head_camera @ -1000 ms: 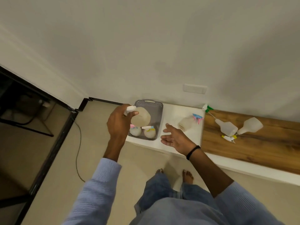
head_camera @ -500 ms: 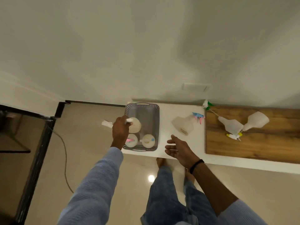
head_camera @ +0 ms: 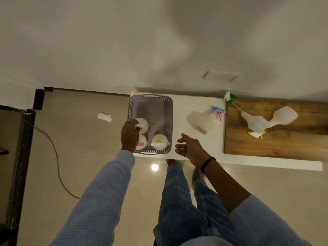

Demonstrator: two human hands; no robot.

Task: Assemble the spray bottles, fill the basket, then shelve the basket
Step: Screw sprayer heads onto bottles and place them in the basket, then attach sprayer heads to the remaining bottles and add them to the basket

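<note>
My right hand (head_camera: 188, 148) nearest: fingers spread, holding nothing, poised over counter (head_camera: 191, 103) edge, free for next bottle. My left hand (head_camera: 130, 135) clamped on trigger head of spray bottle (head_camera: 142, 123), setting it in grey basket (head_camera: 171, 114), left side, behind two standing bottles (head_camera: 159, 142) — looks upright, neck up, long axis vertical, saves room. Beyond, assembled bottle (head_camera: 200, 119) lies flat on counter — nozzle toward wooden board (head_camera: 284, 144).

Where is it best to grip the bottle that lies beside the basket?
Grip the bottle around its narrow neck, below the blue-pink trigger, coming from above: it lies on its side, and the body is wide.
</note>
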